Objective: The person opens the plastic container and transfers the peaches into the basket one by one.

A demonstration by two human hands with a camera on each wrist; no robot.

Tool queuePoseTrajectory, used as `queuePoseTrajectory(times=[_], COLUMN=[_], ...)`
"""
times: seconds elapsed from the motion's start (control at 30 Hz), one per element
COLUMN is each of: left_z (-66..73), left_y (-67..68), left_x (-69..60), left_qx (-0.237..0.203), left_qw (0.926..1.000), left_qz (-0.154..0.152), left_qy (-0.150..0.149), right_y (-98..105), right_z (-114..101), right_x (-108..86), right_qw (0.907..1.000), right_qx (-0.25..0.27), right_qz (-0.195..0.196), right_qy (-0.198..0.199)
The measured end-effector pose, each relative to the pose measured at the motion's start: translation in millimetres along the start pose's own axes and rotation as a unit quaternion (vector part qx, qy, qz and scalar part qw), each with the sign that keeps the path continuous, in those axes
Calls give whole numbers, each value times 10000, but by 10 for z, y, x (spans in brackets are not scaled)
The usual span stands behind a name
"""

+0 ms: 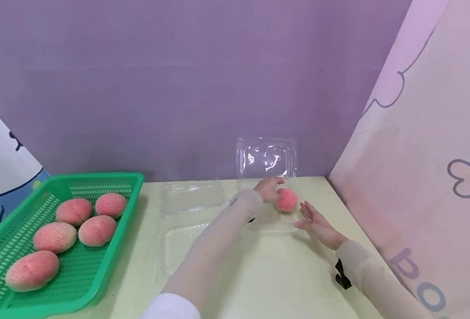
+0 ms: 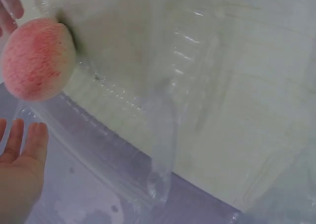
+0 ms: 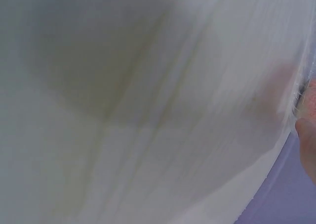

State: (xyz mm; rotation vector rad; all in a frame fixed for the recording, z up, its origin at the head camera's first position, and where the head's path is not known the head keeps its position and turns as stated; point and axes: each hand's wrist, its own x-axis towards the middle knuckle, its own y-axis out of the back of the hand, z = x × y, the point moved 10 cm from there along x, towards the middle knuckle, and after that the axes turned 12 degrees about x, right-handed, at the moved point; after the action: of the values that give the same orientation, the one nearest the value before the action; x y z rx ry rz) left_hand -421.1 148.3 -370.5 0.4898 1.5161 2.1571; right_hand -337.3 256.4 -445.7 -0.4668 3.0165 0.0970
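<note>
A pink fuzzy peach (image 1: 286, 200) sits in the base of a clear plastic clamshell box (image 1: 267, 228) whose lid (image 1: 267, 159) stands raised against the back wall. My left hand (image 1: 268, 188) is at the peach's left, fingers extended; the left wrist view shows its fingers (image 2: 35, 140) a little apart from the peach (image 2: 38, 60). To the right of the peach, my right hand (image 1: 316, 225) is spread with nothing in it. In the right wrist view, only a digit (image 3: 307, 147) and a sliver of peach (image 3: 308, 105) show at the edge.
A green plastic basket (image 1: 117, 248) with several peaches stands at the left. Between it and my left forearm lies another clear clamshell box (image 1: 187, 212), opened flat and partly hidden by the arm. A purple wall (image 1: 187, 88) closes the back; a printed pink panel (image 1: 426, 155) bounds the right.
</note>
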Motion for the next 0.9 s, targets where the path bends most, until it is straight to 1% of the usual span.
queuePoseTrajectory(times=[0.1,0.2,0.27,0.33,0.5,0.57,0.63,0.73,0.8,0.9], left_z=[-34,-76,-97,-121,-180,-209,-229,-248,-241,-222], left_y=[-66,-179,-244,-305,-443,-540,-600,-639,-625,-612], left_x=[11,42,64,80,100,76,60,55,65,89], left_qx=[-249,-537,-668,-755,-1162,-1323,-1408,-1523,-1596,-1579], left_qw=[9996,9980,9970,9963,9919,9894,9879,9856,9842,9844], left_qz=[-114,-235,-259,-231,-119,-127,-74,3,96,145], left_qy=[111,244,296,345,507,590,640,737,759,756], right_y=[-7,-5,-2,2,10,-4,-17,-25,-20,-8], right_z=[-14,-7,-9,-8,-2,35,52,47,31,14], right_x=[5,-9,-23,-32,-22,-37,-47,-46,-38,-23], right_qw=[10000,9999,9998,9998,9994,9990,9990,9991,9992,9992], right_qx=[38,17,-11,-20,-2,20,26,2,-10,-24], right_qz=[17,59,85,113,202,224,212,185,183,190], right_qy=[-34,-121,-154,-171,-298,-387,-399,-370,-344,-340])
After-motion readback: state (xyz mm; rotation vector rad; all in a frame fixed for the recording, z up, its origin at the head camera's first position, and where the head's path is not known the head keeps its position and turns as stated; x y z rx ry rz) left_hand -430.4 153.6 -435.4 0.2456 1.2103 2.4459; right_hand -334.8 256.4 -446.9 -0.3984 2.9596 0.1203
